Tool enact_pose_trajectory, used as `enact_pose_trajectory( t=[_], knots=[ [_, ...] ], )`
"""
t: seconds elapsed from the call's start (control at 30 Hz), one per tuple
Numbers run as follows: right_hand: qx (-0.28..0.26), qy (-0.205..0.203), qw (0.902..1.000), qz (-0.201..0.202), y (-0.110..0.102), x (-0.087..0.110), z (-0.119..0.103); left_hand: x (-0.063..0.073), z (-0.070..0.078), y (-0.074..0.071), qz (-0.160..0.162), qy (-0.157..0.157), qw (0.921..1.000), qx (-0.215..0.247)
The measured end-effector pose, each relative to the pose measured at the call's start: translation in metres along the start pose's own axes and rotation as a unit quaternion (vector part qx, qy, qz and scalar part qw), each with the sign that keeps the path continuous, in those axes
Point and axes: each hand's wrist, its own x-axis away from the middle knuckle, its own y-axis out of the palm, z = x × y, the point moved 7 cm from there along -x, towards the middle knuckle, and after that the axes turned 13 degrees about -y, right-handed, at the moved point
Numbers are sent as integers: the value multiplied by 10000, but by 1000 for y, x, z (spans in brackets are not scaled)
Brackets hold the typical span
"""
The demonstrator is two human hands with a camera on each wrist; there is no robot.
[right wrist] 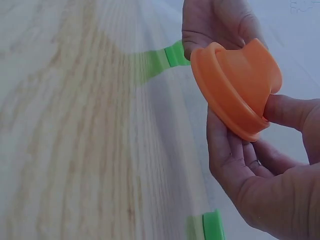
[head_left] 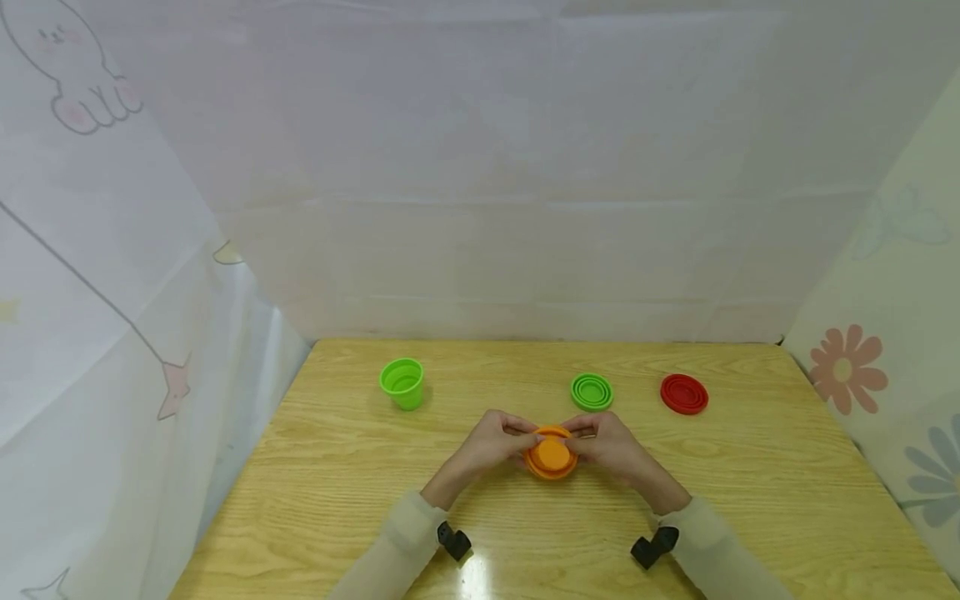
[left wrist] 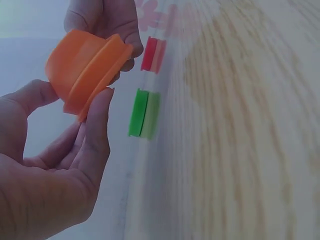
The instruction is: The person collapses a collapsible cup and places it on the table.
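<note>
Both hands hold an orange collapsible silicone cup (head_left: 553, 455) above the table, its base facing up toward the head camera. In the wrist views the cup (left wrist: 82, 70) is partly extended, with stepped rings near its rim. From one side the left hand (head_left: 495, 442) pinches it, thumb against the wall and fingers at the rim. On the other side the right hand (head_left: 609, 446) grips it the same way; its thumb (right wrist: 285, 111) presses into the wall, which looks dented there.
A green cup (head_left: 405, 385) stands extended at the table's back left. Beyond the hands lies a flattened green cup (head_left: 592, 392), with a flattened red cup (head_left: 684, 394) to its right. The wooden table (head_left: 337, 492) meets white sheets at its back and sides.
</note>
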Motion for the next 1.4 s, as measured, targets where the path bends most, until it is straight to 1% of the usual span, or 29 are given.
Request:
enact_pose_trajectory(
  t=[0.1,0.2,0.33,0.43,0.53,0.63,0.77,0.83,0.9,1.07,1.17,1.23,1.4],
  knots=[
    [135,1,9998,120,-2,0,1,1,1,1,22,31,10000,-74],
    [122,-34,9997,226,-4,0,0,2,2,2,-135,88,9998,-91],
    [121,-141,9997,179,-5,1,-3,2,1,3,-349,101,9993,-37],
    [254,-199,9994,114,-3,2,-4,2,2,3,-355,120,9993,-71],
    [382,-246,9990,47,0,3,-6,2,5,3,-208,172,9995,-187],
    [223,-206,9995,-72,3,4,-6,2,6,1,101,242,9988,-415],
    [-558,-40,9981,-263,6,6,-3,1,7,-4,591,366,9948,-748],
    [-900,18,9954,-320,6,7,-2,2,6,-7,741,391,9931,-820],
    [-1088,28,9934,-368,6,8,-2,2,5,-8,785,387,9928,-812],
    [-1174,15,9925,-348,4,6,-1,1,6,-9,775,404,9932,-771],
    [-1133,45,9933,-208,3,5,1,2,6,-9,809,382,9931,-761],
    [-977,6,9952,-60,2,3,2,2,7,-9,778,375,9937,-713],
    [-376,-184,9986,329,-1,0,1,2,4,-5,373,198,9989,-212]
  ],
)
